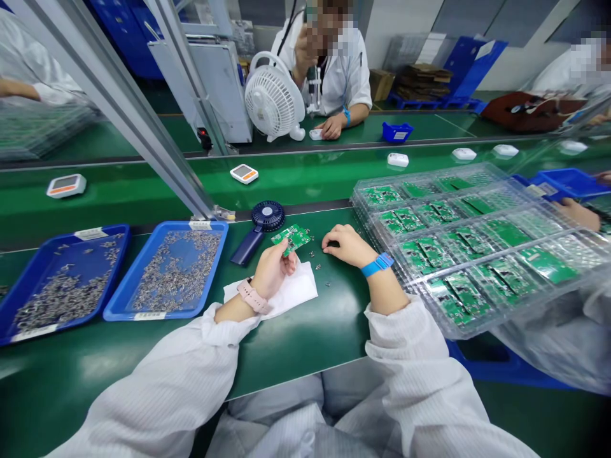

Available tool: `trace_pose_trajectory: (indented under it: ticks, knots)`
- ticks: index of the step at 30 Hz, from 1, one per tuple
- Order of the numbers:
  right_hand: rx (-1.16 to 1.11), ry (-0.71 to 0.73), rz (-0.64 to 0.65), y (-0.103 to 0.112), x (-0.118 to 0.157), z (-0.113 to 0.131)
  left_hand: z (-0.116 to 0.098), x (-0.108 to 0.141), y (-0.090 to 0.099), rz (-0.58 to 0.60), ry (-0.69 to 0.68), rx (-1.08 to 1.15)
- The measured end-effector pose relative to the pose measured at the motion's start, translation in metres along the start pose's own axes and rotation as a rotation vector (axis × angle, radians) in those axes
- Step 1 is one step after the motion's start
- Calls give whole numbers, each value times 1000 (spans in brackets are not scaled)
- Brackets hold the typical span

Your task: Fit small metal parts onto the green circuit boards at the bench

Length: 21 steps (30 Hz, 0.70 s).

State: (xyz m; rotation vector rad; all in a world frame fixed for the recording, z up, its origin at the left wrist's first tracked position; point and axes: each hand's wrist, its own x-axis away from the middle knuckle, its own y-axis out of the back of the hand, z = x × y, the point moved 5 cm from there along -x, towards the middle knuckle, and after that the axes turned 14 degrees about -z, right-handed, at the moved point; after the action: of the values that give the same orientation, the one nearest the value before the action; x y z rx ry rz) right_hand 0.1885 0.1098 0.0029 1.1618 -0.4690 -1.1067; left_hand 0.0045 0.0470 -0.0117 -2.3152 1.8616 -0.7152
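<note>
In the head view, the left hand [273, 270] pinches a green circuit board [292, 238] above a white wipe [298, 289]. The right hand [346, 247] curls beside scattered metal parts [312, 256] on the green bench [334, 337], its grip unclear. A blue tray [114, 299] of metal parts lies left, a clear tray [482, 166] of boards right.

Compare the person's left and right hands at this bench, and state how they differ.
The left hand grips a green circuit board, while the right hand shows nothing held, its fingers curled near small metal parts. The left hand sits above a white sheet, while the right hand is over the green bench. The left wrist wears a pink strap, the right a blue wristband. Both come from white sleeves.
</note>
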Motion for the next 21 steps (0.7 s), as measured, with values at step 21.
trace_pose_trajectory:
  ticks: [21]
  knots:
    - [-53,-25,-64,10,6,18,2,-1,0,14,8,3]
